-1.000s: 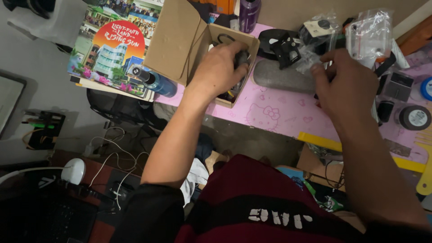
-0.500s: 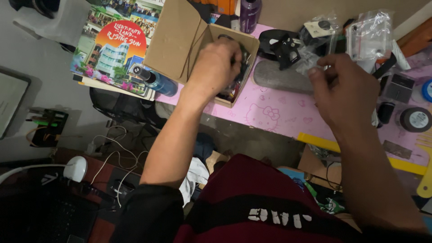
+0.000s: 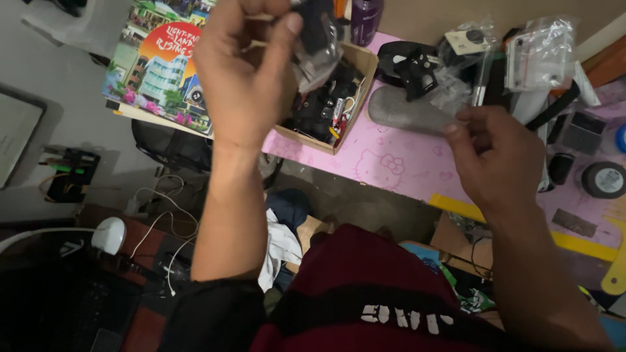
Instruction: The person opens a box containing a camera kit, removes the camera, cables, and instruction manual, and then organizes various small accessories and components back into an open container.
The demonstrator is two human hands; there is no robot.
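Head view: the left hand (image 3: 244, 72) pinches a clear plastic bag holding a dark part (image 3: 316, 42), raised above the open brown cardboard box (image 3: 355, 98) at the pink tabletop's (image 3: 404, 163) near edge. The right hand (image 3: 499, 160), loosely curled and empty, hovers well right, near crinkled clear bags (image 3: 544, 49). Cluttered floor below.

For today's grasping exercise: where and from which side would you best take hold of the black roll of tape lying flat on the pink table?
Probably from above. The black roll of tape lies flat on the pink table, hole upward, so pinch across its outer rim, or hook one finger into the hole. The right hand is nearest.
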